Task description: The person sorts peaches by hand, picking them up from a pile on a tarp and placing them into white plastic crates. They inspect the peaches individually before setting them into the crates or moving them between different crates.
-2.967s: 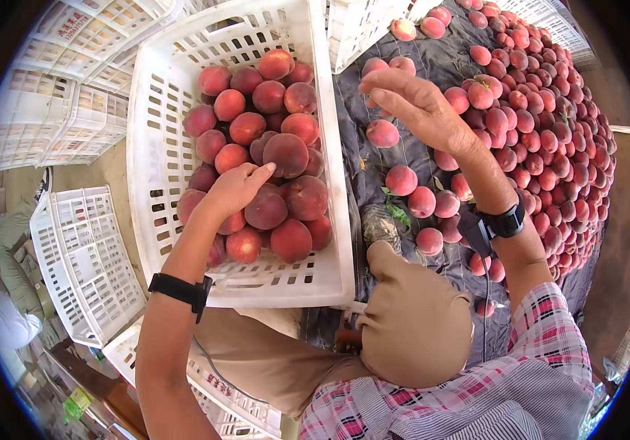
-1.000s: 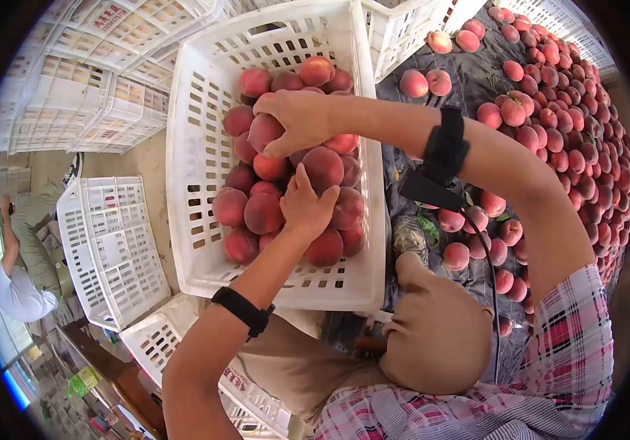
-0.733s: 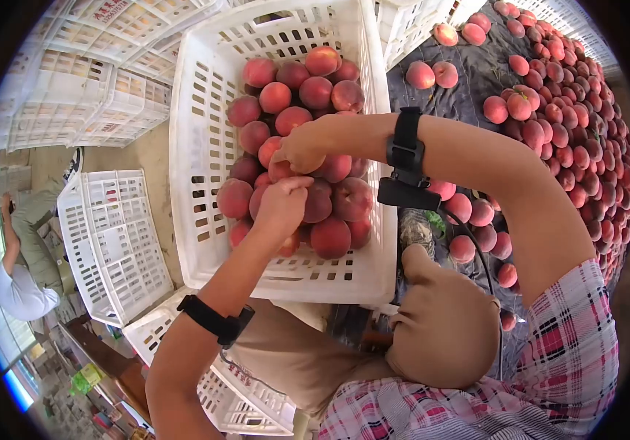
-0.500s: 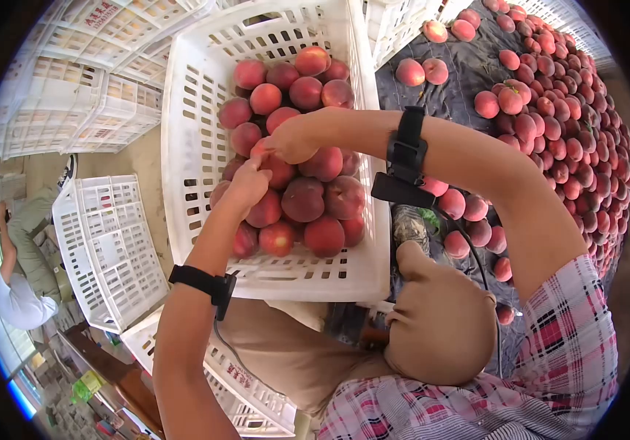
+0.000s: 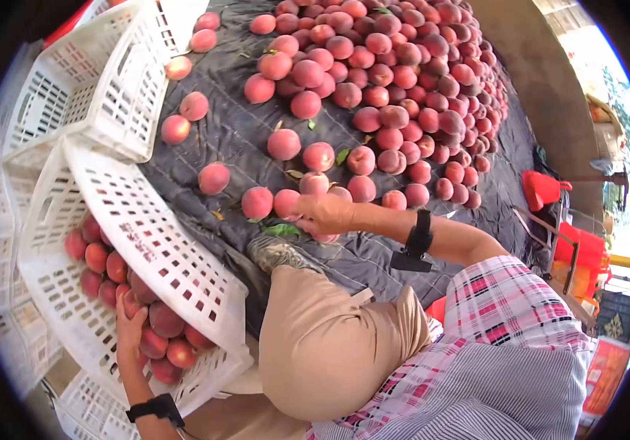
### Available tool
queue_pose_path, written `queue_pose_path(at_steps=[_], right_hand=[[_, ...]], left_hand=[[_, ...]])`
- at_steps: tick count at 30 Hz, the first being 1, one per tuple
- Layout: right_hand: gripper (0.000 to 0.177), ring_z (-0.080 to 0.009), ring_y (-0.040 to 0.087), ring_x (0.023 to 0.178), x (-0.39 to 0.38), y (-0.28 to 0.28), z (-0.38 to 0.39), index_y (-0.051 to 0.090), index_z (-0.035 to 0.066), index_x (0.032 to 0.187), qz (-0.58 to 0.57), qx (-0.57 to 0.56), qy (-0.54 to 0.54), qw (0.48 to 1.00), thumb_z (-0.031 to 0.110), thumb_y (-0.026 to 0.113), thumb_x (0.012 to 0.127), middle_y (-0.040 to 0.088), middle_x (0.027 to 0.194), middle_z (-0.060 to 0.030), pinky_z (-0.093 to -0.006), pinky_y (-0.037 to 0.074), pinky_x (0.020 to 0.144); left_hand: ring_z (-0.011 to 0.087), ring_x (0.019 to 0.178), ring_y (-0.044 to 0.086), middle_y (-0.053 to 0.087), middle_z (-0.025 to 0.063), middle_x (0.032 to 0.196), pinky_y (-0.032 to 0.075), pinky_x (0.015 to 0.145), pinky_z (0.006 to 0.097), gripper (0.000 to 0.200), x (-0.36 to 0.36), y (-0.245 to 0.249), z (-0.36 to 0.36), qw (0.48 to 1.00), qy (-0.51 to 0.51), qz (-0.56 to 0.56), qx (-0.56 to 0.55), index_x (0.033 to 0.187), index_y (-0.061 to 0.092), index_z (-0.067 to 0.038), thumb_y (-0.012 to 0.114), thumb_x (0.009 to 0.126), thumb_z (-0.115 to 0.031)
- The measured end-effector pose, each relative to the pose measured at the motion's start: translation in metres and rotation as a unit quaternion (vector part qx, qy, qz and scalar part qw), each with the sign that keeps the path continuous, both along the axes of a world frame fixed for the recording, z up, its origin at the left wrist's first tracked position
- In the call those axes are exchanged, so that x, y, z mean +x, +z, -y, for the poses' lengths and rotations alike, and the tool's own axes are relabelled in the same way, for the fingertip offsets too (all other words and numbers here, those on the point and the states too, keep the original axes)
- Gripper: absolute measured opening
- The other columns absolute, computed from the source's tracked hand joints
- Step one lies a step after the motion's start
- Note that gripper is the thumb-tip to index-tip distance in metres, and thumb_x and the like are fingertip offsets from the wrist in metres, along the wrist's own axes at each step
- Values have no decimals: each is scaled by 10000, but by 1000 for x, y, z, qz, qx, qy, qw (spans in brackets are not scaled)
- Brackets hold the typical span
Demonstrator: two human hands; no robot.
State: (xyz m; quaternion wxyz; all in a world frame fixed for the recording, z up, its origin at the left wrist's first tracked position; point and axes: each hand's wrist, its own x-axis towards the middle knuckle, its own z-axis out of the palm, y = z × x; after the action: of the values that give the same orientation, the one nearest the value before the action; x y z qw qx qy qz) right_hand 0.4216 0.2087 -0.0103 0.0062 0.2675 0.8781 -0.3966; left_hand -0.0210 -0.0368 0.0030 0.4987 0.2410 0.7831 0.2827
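Gone from over the crate (image 5: pixel 233 312), the right hand (image 5: pixel 327 213) is at the black ground cloth (image 5: pixel 241 139), fingers curled by a peach (image 5: pixel 285 204) just beyond their tips (gripped or merely touched, I cannot tell). The left hand (image 5: pixel 131 326), farther off, cups crated peaches (image 5: pixel 167 320), its grip unclear.

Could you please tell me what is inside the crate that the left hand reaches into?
Peaches, the left hand touching one; whatever lies beneath the top ones is covered.
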Motion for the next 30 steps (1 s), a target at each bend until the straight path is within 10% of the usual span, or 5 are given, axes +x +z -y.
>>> queue_pose_path(at_steps=[8,15,24,27,30], right_hand=[[218,-335,609,834,99,-1,6,573,57,933,108,47,-68,991,250,551,833,598,881,-134,-451,502,680],[411,-366,593,946,130,-32,-75,555,37,1058,247,131,-362,889,370,590,820,599,994,-219,-459,478,793],[780,-417,555,1000,125,-81,-95,417,87,1238,253,88,-405,874,322,785,592,509,1118,-246,-464,503,836],[882,-362,558,1044,152,-88,-111,365,52,1337,81,-121,-437,887,381,770,625,512,1200,-213,-423,494,868],[845,-301,509,1162,143,-14,-112,352,28,1365,-167,-498,-393,755,517,691,766,487,1300,-157,-461,483,878]], left_hand=[[262,1339,325,330,135,1458,269,1101,363,784,-9,-8,20,1000,10,-5,-22,1459,244,-54,649,794,-144],[264,1345,312,293,159,1473,277,1090,372,821,-11,-15,18,999,18,-20,-46,1462,201,-24,657,826,-274],[247,1351,322,288,154,1485,273,1105,363,799,-18,-27,25,995,-54,-68,-39,1458,84,11,592,891,-230],[309,1359,272,242,209,1482,235,1107,379,812,-28,-37,36,996,-40,-68,-39,1467,155,-3,601,849,-284],[309,1362,266,239,208,1483,230,1109,379,787,-38,-49,45,997,-31,-59,-32,1466,160,-6,586,847,-241]])
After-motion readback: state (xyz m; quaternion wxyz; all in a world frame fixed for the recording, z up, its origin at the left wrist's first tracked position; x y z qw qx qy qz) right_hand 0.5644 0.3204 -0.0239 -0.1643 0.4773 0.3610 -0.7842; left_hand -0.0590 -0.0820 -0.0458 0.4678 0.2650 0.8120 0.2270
